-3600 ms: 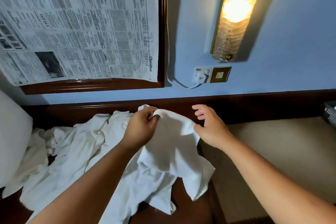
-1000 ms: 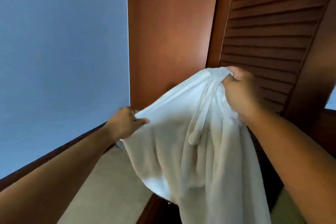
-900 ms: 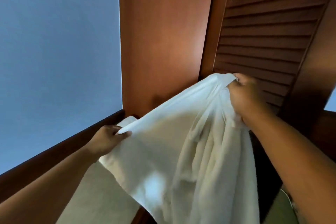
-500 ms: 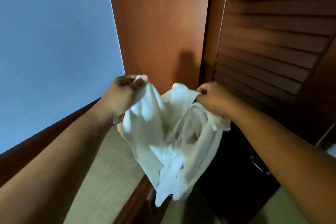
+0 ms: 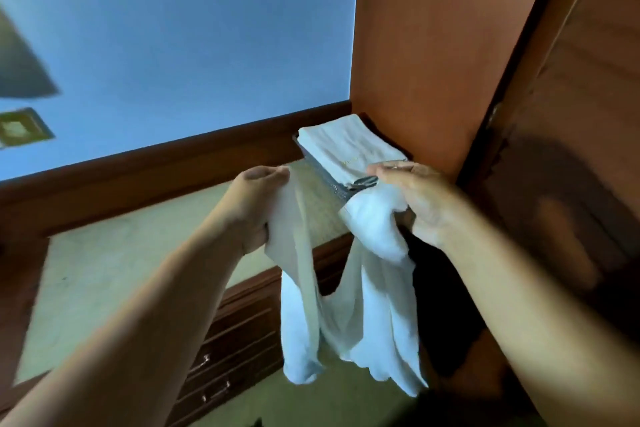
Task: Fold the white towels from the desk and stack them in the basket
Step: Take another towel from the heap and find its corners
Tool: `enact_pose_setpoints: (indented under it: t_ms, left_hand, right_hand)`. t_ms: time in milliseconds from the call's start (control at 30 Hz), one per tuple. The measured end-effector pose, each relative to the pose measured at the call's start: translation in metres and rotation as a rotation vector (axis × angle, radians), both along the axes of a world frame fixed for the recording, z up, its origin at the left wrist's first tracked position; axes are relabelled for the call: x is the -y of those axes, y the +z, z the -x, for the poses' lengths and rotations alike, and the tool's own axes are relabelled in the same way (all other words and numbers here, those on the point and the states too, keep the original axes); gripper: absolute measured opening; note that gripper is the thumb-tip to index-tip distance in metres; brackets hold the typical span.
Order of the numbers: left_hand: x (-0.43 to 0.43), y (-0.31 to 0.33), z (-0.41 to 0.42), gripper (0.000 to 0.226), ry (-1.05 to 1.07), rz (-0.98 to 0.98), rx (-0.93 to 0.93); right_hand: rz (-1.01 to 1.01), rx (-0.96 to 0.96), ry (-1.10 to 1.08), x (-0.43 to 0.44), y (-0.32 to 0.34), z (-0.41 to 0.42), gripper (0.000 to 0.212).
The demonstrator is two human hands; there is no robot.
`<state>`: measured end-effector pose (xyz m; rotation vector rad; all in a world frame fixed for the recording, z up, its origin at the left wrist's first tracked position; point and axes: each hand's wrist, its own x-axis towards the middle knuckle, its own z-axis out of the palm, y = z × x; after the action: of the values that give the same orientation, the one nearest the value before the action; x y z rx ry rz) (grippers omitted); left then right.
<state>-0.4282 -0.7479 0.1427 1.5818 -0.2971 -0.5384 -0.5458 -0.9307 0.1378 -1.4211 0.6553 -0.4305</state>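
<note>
A white towel [image 5: 349,319] hangs in the air in front of me, sagging in loose folds between both hands. My left hand [image 5: 258,204] grips one upper edge of it. My right hand [image 5: 415,198] grips the other upper edge, bunched in its fingers. Behind my hands, in the desk's far right corner, a grey basket [image 5: 327,177] holds a stack of folded white towels [image 5: 346,146]. My right hand is just in front of the basket's near end.
The beige-topped desk [image 5: 114,274] runs along a blue wall, with wooden drawers [image 5: 235,340] below its front edge. A tall wooden wardrobe [image 5: 433,45] and its door stand right of the basket. A wall socket plate [image 5: 20,128] is at the far left.
The view has dropped and turned left, bringing the desk and basket into sight. Both hands have lowered with the towel, which now hangs longer between them.
</note>
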Motion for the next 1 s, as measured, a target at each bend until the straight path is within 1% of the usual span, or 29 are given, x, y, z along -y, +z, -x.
enact_pose_setpoints:
  t_ms: [33, 100, 167, 233, 267, 333, 367, 400, 433, 500, 567, 633, 700, 733, 800, 867, 933, 1000]
  left_hand:
    - [-0.005, -0.003, 0.005, 0.009, 0.018, -0.017, 0.029]
    - [-0.014, -0.003, 0.015, 0.016, 0.011, -0.08, 0.127]
    - [-0.021, -0.004, 0.026, 0.011, -0.085, -0.113, 0.227]
    - [-0.029, -0.003, 0.041, 0.024, -0.157, -0.171, 0.303]
    - [-0.033, -0.001, 0.047, 0.035, -0.182, -0.193, 0.314]
    - [-0.044, -0.001, 0.053, 0.064, -0.229, -0.204, 0.336]
    - [-0.05, -0.003, 0.054, 0.07, -0.253, -0.212, 0.348]
    - [-0.057, -0.001, 0.054, 0.068, -0.264, -0.216, 0.366]
    - [-0.065, 0.001, 0.051, 0.062, -0.273, -0.215, 0.371]
    - [-0.077, 0.004, 0.042, 0.042, -0.259, -0.169, 0.325]
    - [-0.087, 0.011, 0.028, 0.026, -0.198, -0.076, 0.227]
    - [-0.091, 0.018, 0.014, 0.021, -0.116, 0.016, 0.135]
    - [-0.094, 0.021, 0.002, 0.019, -0.033, 0.049, 0.08]
    - [-0.096, 0.021, -0.003, 0.019, -0.005, 0.053, 0.055]
    - [-0.101, 0.02, -0.013, 0.018, 0.026, 0.074, 0.002]
    - [-0.105, 0.02, -0.023, 0.017, 0.041, 0.112, -0.053]
    - [-0.109, 0.024, -0.031, 0.017, 0.038, 0.166, -0.09]
    - [-0.113, 0.027, -0.04, 0.019, 0.025, 0.21, -0.117]
  right_hand:
    - [-0.019, 0.034, 0.022, -0.003, 0.001, 0.003, 0.012]
    - [-0.023, 0.094, 0.08, -0.011, 0.005, 0.009, 0.016]
    - [-0.021, 0.139, 0.13, -0.022, 0.01, 0.016, 0.014]
    - [-0.019, 0.174, 0.167, -0.037, 0.014, 0.021, 0.011]
    - [-0.003, 0.183, 0.181, -0.042, 0.015, 0.022, 0.011]
    - [0.028, 0.2, 0.2, -0.053, 0.016, 0.019, 0.009]
    - [0.038, 0.211, 0.197, -0.056, 0.017, 0.018, 0.009]
    - [0.042, 0.218, 0.183, -0.059, 0.017, 0.014, 0.008]
    - [0.037, 0.209, 0.157, -0.063, 0.016, 0.01, 0.007]
    - [0.01, 0.184, 0.124, -0.068, 0.014, 0.002, 0.008]
    - [-0.021, 0.179, 0.169, -0.075, 0.011, -0.008, 0.013]
    - [-0.008, 0.169, 0.27, -0.086, 0.006, -0.016, 0.027]
    - [0.078, 0.149, 0.345, -0.103, 0.001, -0.021, 0.042]
    - [0.15, 0.147, 0.351, -0.114, -0.004, -0.022, 0.045]
    - [0.316, 0.138, 0.327, -0.141, -0.014, -0.027, 0.041]
    - [0.457, 0.089, 0.299, -0.162, -0.027, -0.039, 0.039]
    - [0.536, 0.046, 0.253, -0.176, -0.04, -0.058, 0.035]
    - [0.569, 0.03, 0.183, -0.185, -0.048, -0.076, 0.028]
